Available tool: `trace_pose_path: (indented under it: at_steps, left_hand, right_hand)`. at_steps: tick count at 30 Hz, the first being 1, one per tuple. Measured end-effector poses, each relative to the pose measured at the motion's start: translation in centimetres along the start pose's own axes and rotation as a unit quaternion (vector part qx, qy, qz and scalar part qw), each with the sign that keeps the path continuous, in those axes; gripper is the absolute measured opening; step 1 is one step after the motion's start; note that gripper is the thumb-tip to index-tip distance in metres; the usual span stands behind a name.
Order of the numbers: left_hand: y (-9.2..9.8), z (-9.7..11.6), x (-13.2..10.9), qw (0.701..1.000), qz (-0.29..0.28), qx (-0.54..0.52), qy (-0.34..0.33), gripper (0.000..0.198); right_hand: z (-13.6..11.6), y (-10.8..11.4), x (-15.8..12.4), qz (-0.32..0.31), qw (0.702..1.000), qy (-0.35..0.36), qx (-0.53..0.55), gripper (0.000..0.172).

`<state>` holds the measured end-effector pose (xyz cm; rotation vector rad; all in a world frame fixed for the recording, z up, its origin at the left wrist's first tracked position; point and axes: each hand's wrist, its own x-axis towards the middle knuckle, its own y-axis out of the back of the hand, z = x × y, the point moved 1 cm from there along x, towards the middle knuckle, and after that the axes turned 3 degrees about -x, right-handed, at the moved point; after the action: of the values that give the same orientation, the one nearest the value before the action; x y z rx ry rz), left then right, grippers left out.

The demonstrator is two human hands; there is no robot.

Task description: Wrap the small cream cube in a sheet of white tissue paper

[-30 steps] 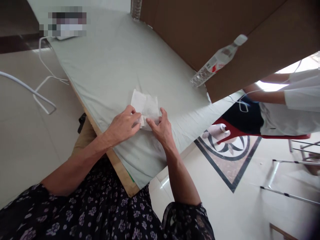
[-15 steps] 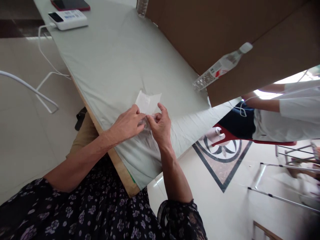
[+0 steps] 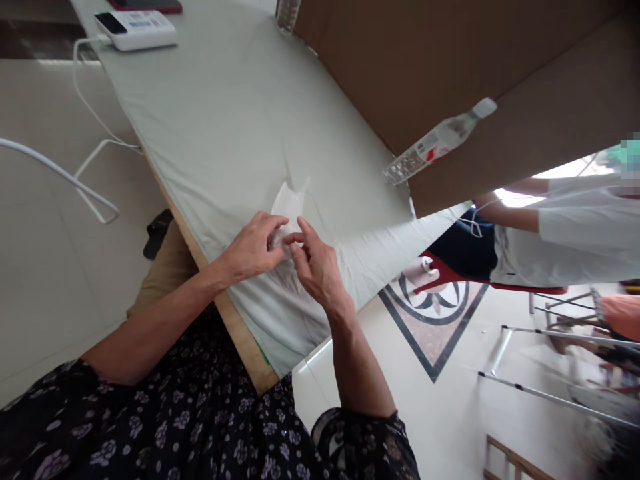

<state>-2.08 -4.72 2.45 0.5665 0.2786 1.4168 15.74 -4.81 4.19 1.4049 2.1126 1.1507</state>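
Observation:
A thin white sheet [image 3: 288,202], like paper or a small packet, stands up beyond my fingertips, partly folded inward. Crumpled see-through film shows at its near end, between my hands. My left hand [image 3: 250,248] curls around the left side, thumb and forefinger bent about the film. From the right, my right hand [image 3: 317,270] pinches close to the same film, its other fingers folded. The near part of the sheet is hidden behind my fingers. Both hands are just over the pale cloth near the table corner.
The cloth-covered table [image 3: 220,120] bears a white power bank [image 3: 143,32] with a cable and a red-edged phone [image 3: 150,5]. A clear bottle [image 3: 440,143] leans against a brown cardboard panel [image 3: 425,60]. A person in a white top [image 3: 580,227] sits at right, beyond the panel.
My hands have spread slightly apart at the fingertips, and my right hand has shifted a little down. The white sheet looks narrower and more folded than before.

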Motion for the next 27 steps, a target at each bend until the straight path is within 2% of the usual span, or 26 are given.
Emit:
trace_pose_path:
  at_steps: [4, 6, 8, 11, 14, 17, 19, 22, 25, 27]
  left_hand:
    - [-0.3, 0.0, -0.3, 0.996, 0.086, -0.023, 0.025, 0.03]
    - [-0.6, 0.2, -0.2, 0.994, 0.097, -0.023, 0.037, 0.023]
    - [-0.8, 0.5, -0.2, 0.995, 0.083, -0.02, 0.044, 0.023]
    - [-1.1, 0.8, -0.1, 0.997, 0.064, -0.005, 0.047, 0.027]
    - [-1.3, 1.0, -0.2, 0.996, 0.057, 0.025, 0.057, 0.032]
    - [-1.5, 1.2, -0.2, 0.996, 0.048, 0.048, 0.064, 0.034]
    - [-1.6, 1.3, -0.2, 0.996, 0.043, 0.057, 0.062, 0.035]
    - [-1.7, 1.3, -0.3, 0.995, 0.035, 0.067, 0.061, 0.035]
    - [-1.7, 1.4, -0.4, 0.994, 0.024, 0.077, 0.068, 0.038]
    - [-1.5, 1.7, -0.4, 0.994, 0.01, 0.091, 0.067, 0.046]
  right_hand:
    - [-0.6, 0.2, -0.8, -0.028, 0.996, 0.028, -0.08, 0.062]
    - [-0.8, 0.1, -1.2, -0.031, 0.995, 0.017, -0.09, 0.064]
    - [-0.6, 0.1, -1.5, -0.027, 0.998, 0.001, -0.06, 0.067]
    - [0.2, 0.2, -1.4, -0.025, 0.997, -0.041, 0.061, 0.068]
    - [1.2, 0.3, -0.8, -0.045, 0.974, -0.086, 0.206, 0.066]
    - [2.2, 0.4, 0.1, -0.048, 0.949, -0.107, 0.293, 0.061]
    - [3.0, 0.5, 0.9, 0.004, 0.941, -0.13, 0.312, 0.058]
    - [4.5, 0.6, 2.5, 0.075, 0.924, -0.203, 0.314, 0.058]
    - [5.6, 0.5, 4.5, 0.037, 0.908, -0.276, 0.314, 0.06]
    - [5.8, 0.3, 6.0, 0.0, 0.903, -0.296, 0.313, 0.058]
